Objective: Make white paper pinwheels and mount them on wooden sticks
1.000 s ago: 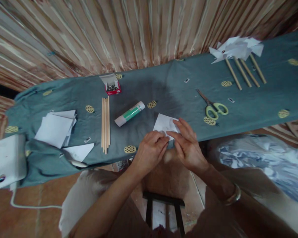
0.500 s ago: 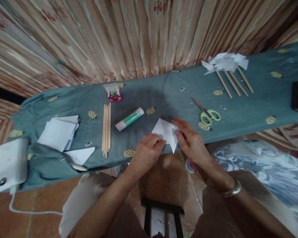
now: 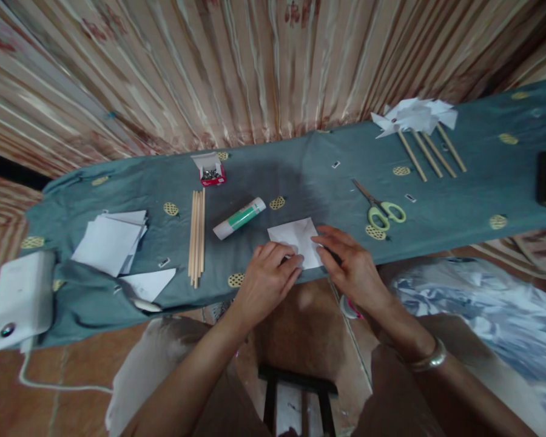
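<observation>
A white paper square (image 3: 295, 233) with fold creases lies near the front edge of the cloth-covered table, between my two hands. My left hand (image 3: 269, 273) is closed over its lower left part, with thumb and forefinger on the paper. At the right edge of the square, my right hand (image 3: 352, 261) has its fingers apart, and the thumb tip touches the paper. Just beyond the left hand lies a green and white glue stick (image 3: 239, 218). Scissors with light green handles (image 3: 385, 215) rest to the right of my right hand.
Left are wooden sticks (image 3: 197, 237), a red box of small metal pins (image 3: 212, 175), stacked paper squares (image 3: 109, 243), a cut paper piece (image 3: 150, 283) and a white device (image 3: 20, 303). Paper pinwheels on sticks (image 3: 416, 115) lie at the back right, before a curtain (image 3: 255, 67).
The paper was folded into a pointed shape and now lies opened out as a square. My right hand's fingers have come slightly left and loosened at its edge.
</observation>
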`<state>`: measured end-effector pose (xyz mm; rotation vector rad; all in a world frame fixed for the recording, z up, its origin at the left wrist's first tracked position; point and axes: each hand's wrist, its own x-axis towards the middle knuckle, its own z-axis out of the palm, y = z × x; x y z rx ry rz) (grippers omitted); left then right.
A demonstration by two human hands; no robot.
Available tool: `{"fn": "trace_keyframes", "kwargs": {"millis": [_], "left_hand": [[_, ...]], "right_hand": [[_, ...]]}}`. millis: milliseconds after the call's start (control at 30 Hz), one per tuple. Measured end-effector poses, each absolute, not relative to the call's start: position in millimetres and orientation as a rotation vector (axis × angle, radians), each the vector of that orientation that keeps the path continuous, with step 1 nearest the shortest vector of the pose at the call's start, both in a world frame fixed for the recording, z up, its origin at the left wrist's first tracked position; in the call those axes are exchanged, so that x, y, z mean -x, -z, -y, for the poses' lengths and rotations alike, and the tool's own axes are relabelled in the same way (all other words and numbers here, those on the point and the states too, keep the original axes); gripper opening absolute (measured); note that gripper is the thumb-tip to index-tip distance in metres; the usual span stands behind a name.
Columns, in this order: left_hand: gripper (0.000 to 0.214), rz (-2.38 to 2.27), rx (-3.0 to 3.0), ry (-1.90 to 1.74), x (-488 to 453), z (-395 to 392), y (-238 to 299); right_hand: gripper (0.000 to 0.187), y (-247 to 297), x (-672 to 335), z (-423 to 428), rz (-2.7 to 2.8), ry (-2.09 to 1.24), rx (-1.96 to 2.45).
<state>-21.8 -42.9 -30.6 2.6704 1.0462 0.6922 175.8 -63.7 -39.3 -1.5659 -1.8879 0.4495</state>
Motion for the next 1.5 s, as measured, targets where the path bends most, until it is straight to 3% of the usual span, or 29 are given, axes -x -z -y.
{"fn": "trace_keyframes", "kwargs": {"millis": [300, 567, 833, 1033, 1500], "left_hand": [[0.011, -1.024, -2.735, -0.635, 17.0, 46.1, 33.9], [0.012, -1.037, -2.766, -0.661, 17.1, 48.8, 33.5], [0.013, -0.977, -2.753, -0.671, 23.5, 52.9, 33.8], [0.013, -0.958, -2.759, -0.627, 25.1, 55.4, 32.1], [0.016, -0.937, -2.729, -0.703, 19.8, 59.5, 32.2]], "right_hand": [[0.027, 37.3, -174.2, 67.1, 1.957, -0.443, 1.521], [0.038, 32.3, -186.8, 68.3, 1.934, -0.784, 1.466], [0.009, 31.2, -196.9, 67.6, 1.779, -0.942, 1.416], [0.011, 29.8, -193.8, 66.7, 1.712, -1.023, 1.383], [0.008, 40.1, -176.4, 63.7, 1.807, -0.736, 1.491]]}}
